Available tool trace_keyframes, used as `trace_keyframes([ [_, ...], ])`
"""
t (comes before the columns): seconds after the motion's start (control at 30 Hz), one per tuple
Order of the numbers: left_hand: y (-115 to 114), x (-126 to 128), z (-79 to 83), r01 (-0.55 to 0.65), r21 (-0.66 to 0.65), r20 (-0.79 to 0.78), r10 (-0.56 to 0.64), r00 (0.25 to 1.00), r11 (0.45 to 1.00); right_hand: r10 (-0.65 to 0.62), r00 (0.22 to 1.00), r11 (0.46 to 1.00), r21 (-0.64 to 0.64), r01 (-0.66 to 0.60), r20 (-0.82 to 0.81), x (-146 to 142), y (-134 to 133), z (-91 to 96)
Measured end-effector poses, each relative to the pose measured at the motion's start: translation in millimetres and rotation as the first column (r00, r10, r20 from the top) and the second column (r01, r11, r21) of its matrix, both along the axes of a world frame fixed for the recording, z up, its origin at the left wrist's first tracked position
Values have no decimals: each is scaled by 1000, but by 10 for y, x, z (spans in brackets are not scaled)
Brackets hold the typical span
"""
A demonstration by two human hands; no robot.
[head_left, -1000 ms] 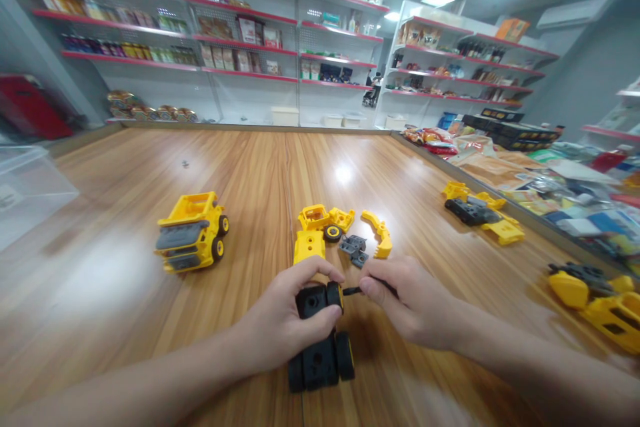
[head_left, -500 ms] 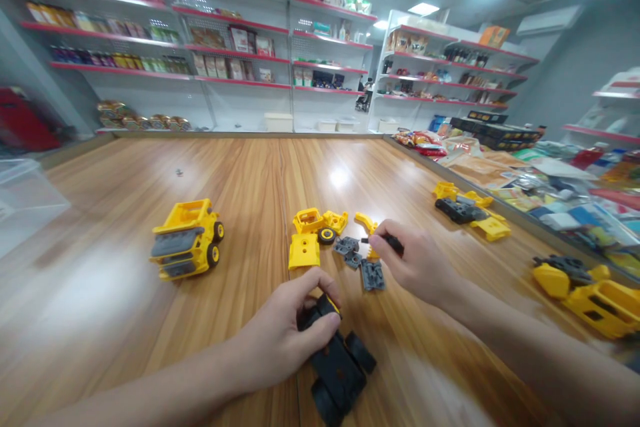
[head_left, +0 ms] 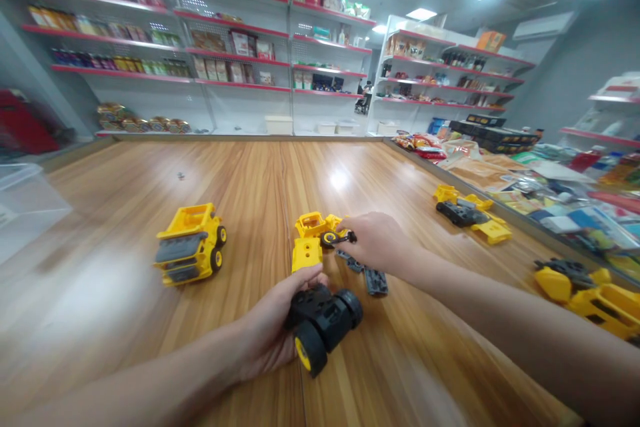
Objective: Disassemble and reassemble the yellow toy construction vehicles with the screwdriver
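My L hand [head_left: 274, 320]: gripping blk chassis [head_left: 325, 320], long axis slanting nr-R.
My R hand [head_left: 376, 240]: holding dk tool [head_left: 351, 237]; yel-hub wheel [head_left: 329, 238] just L.

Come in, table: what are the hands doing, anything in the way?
Left hand holding black wheeled chassis. Right hand gripping dark tool by yellow parts. Possible clutter: gray pieces near right hand.

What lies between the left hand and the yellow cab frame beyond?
In the head view, a flat yellow plate lies between the left hand and the cab frame.
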State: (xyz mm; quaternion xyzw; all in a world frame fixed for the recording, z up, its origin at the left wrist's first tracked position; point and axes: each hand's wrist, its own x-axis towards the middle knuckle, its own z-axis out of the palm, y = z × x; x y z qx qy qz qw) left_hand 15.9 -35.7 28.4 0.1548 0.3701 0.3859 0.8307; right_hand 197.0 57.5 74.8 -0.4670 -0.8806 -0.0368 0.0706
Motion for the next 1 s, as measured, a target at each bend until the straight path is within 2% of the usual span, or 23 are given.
trace_keyframes([
  [0.1,35,-81,-64,100,6,-18,-100,995,995,-32,997,998,-46,35,70,-180,143,27],
  [0.23,67,-125,-78,141,31,32,-142,989,990,-43,993,996,-78,52,111,-328,225,11],
  [0.4,54,-125,-43,201,108,118,-213,970,974,-65,996,995,-68,69,66,-250,175,31],
  [0.53,73,-128,-45,137,194,287,-190,939,971,-100,993,995,-8,100,-65,101,23,76],
  [0.6,99,-140,-42,71,231,340,-149,929,970,-129,944,990,15,140,-304,302,-49,97],
  [0.7,122,-169,-31,-6,297,358,-106,928,955,-129,892,985,45,164,-433,491,-119,131],
  [0.9,80,-199,1,-49,310,361,-70,930,949,65,848,993,120,-1,-526,408,-297,130],
  [1.0,82,-203,11,-86,282,370,-25,929,956,133,809,979,204,-17,-572,333,-407,87],
])
